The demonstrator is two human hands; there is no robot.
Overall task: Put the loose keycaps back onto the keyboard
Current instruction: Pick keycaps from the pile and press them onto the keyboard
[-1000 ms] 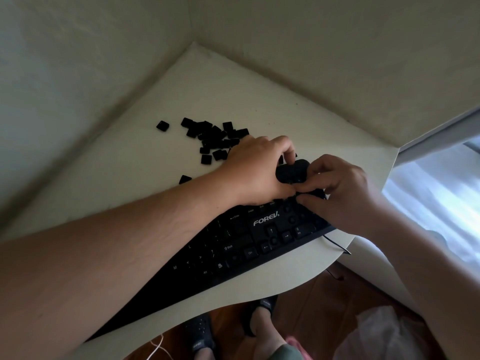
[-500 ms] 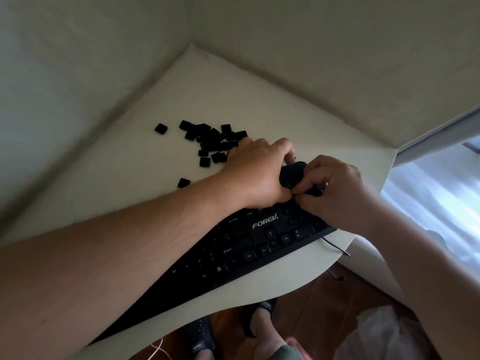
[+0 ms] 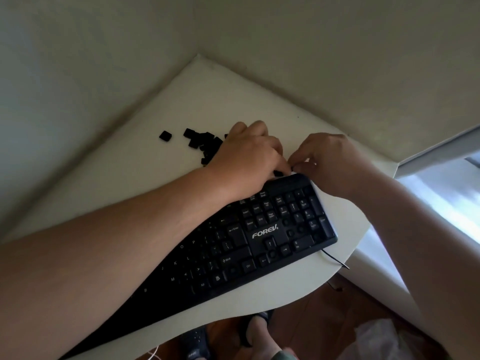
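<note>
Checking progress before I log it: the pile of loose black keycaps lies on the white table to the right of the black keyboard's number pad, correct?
Not quite. The head view shows the pile of loose black keycaps on the white table beyond the black keyboard, left of both hands and partly hidden by the left hand, not to the right of the number pad. The rest holds.

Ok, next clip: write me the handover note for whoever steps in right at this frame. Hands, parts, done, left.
Left hand: fingers curled just past the keyboard's far edge, over a small dark piece; grip not clear.
Right hand: fingertips pinched together beside the left's; what they hold cannot be made out.
Pile of loose keycaps lies on the table beyond the left hand, one single keycap apart from it.
Done: most visible keys are seated.
Left: several open sockets show in the number pad and arrow area; the pile remains.
</note>
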